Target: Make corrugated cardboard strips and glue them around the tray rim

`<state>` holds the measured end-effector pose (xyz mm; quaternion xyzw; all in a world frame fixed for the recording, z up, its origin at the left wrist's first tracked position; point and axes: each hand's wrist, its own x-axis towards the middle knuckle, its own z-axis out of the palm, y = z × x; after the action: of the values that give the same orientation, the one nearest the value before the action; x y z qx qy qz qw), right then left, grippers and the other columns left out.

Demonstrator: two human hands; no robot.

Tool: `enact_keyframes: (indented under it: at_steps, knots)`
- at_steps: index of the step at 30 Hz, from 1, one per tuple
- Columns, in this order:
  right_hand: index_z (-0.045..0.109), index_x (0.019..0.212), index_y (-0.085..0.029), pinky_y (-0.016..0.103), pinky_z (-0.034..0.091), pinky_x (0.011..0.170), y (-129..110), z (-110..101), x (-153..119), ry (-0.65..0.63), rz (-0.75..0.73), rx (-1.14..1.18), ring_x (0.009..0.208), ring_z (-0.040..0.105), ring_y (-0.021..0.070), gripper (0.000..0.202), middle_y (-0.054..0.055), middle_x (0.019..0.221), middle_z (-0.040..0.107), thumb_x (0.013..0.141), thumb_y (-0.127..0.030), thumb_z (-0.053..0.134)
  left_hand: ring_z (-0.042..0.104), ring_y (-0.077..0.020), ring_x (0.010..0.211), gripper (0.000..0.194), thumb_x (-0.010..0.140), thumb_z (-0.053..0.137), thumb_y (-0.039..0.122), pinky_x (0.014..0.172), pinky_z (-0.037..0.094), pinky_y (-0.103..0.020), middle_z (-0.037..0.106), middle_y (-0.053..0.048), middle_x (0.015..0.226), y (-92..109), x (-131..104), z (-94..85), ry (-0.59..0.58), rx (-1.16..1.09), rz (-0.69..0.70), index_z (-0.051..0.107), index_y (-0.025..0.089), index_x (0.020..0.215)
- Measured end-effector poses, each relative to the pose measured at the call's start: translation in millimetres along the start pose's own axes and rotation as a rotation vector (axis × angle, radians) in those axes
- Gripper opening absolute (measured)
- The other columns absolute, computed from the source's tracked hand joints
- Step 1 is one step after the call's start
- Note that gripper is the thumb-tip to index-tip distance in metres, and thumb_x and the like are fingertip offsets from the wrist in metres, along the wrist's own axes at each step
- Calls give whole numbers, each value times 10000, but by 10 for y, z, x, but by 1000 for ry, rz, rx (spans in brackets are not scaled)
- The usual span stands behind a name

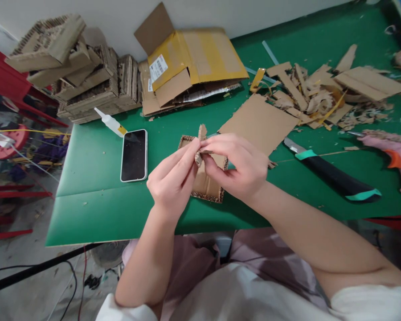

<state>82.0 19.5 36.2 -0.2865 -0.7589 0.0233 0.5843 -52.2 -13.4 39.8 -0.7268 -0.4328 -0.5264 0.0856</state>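
Observation:
Between the fingers of both hands is a small strip of cardboard (202, 132), its torn-looking end pointing away from me. My left hand (173, 174) is closed on it from the left. From the right, my right hand (239, 162) pinches the same piece, and the fingers hide part of it. Just beneath the hands lies a shallow cardboard tray (209, 196) with a raised corrugated rim, partly covered by them. A flat cardboard sheet (259, 120) rests behind my right hand.
A phone (134, 156) and a white glue bottle (111, 123) lie left. A utility knife (330, 174) and pink glue gun (390, 154) are at right. Cardboard scraps (317, 96), a yellow-taped box (210, 53) and stacked cardboard pieces (87, 84) stand along the back of the green table (96, 214).

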Motion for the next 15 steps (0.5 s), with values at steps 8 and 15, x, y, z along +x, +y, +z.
enact_keyframes:
  at_steps: [8, 15]
  knots:
    - [586, 808, -141, 309, 565, 716, -16, -9, 32, -9, 73, 104, 799, 659, 161, 39, 78, 818, 694, 802, -111, 563, 699, -127, 824, 330, 787, 621, 60, 749, 580, -224, 735, 5, 987, 10, -10, 29, 23, -16, -46, 682, 230, 1063]
    - [598, 849, -166, 282, 572, 753, -17, -7, 13, 19, 45, 85, 827, 676, 147, 86, 52, 857, 709, 801, -100, 570, 693, -150, 898, 282, 831, 592, 114, 804, 579, -257, 724, -10, 1026, 37, -8, 30, 22, 8, -33, 681, 231, 1071]
